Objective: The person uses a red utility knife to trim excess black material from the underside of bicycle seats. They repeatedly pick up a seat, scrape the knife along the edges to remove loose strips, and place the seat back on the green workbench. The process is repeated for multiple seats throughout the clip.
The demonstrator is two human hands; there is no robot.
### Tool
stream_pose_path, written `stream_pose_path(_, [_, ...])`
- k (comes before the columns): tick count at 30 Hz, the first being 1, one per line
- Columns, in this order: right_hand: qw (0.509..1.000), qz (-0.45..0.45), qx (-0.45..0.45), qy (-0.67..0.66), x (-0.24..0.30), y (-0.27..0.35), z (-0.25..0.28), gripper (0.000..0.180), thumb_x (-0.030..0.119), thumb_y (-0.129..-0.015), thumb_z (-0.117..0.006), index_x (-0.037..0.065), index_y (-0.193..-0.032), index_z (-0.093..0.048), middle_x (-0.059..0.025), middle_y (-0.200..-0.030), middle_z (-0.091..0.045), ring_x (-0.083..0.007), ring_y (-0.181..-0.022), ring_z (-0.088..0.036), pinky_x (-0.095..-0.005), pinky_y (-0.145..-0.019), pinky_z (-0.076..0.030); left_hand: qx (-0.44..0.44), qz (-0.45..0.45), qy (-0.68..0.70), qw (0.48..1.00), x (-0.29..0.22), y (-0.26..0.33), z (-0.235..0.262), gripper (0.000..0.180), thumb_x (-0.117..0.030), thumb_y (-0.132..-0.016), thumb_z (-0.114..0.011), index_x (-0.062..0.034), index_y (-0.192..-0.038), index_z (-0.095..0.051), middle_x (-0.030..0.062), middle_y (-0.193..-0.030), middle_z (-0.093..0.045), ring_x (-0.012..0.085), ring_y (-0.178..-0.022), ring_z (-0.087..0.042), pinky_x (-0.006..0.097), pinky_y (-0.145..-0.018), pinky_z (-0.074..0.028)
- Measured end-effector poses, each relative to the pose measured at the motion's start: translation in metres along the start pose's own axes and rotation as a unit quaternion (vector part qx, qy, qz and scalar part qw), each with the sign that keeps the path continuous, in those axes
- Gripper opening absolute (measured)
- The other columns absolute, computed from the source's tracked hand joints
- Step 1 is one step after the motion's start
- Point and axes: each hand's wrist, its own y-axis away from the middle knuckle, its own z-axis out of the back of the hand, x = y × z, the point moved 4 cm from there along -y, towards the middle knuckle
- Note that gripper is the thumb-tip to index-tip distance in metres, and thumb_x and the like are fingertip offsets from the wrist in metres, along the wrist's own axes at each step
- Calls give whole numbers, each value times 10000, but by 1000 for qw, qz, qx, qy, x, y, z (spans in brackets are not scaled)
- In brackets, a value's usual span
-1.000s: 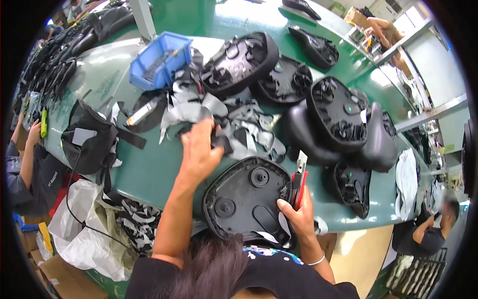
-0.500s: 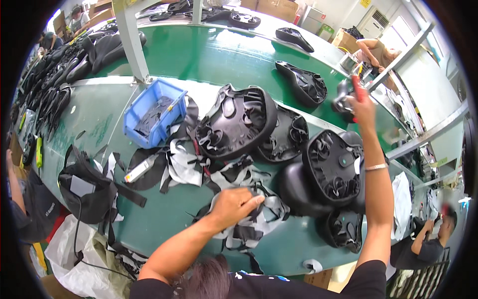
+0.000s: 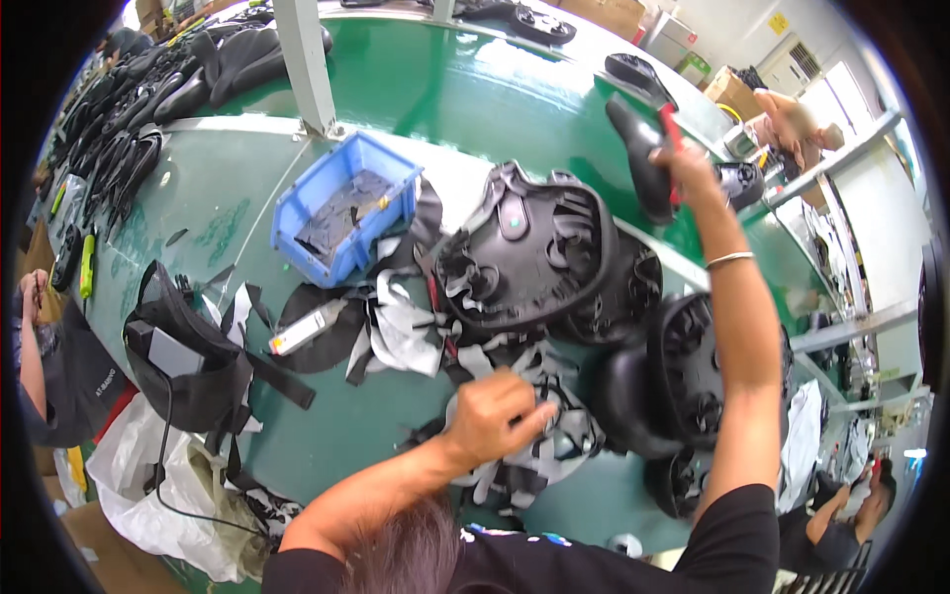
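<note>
My right hand (image 3: 690, 170) reaches out over the green belt, closed around a red-handled tool (image 3: 671, 129) whose working end I cannot make out. Right beside it is a black bicycle saddle (image 3: 633, 148), tilted with its smooth top showing; whether the fingers touch it is unclear. My left hand (image 3: 498, 416) is curled over a pile of grey and black fabric scraps (image 3: 515, 480) near the front of the table. Anything inside its fingers is hidden. Beyond the pile, a wide black saddle (image 3: 529, 252) lies underside up, with more saddles (image 3: 604, 396) stacked to the right.
A blue bin (image 3: 346, 213) with dark scraps stands left of the saddles. A black bag (image 3: 183, 356) with a cable sits at left, above a white plastic sack (image 3: 163, 495). A metal post (image 3: 304, 69) rises behind the bin. Co-workers are at both sides.
The view has shifted, so the table things appear lower and further right. The saddle by my right hand showed its underside before and now shows its top. Both hands remain closed.
</note>
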Motion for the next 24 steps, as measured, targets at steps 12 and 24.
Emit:
stream_pose_path(12, [933,155,14,-324,158,336,78,403,110,-917,-543,-27,-1282,-444,-148,-1214,-559,-209,-1105,-570,-373,-958,-465,341,-17,-236,910,-55,87,-27,409,-390,-682,-723,-153,-996,-610,68,-1080,-555,272,-984,-530,424,-773,-425])
stream_pose_path(24, [909,346,220,69,118,513,-142,314,99,-748,-694,46,-1011,-529,-132,-830,-568,-325,-743,-569,-386,-654,-481,53,414,59,907,-79,112,166,404,-409,-912,-555,-18,-996,-616,56,-863,-647,145,-748,-629,270,-643,-496])
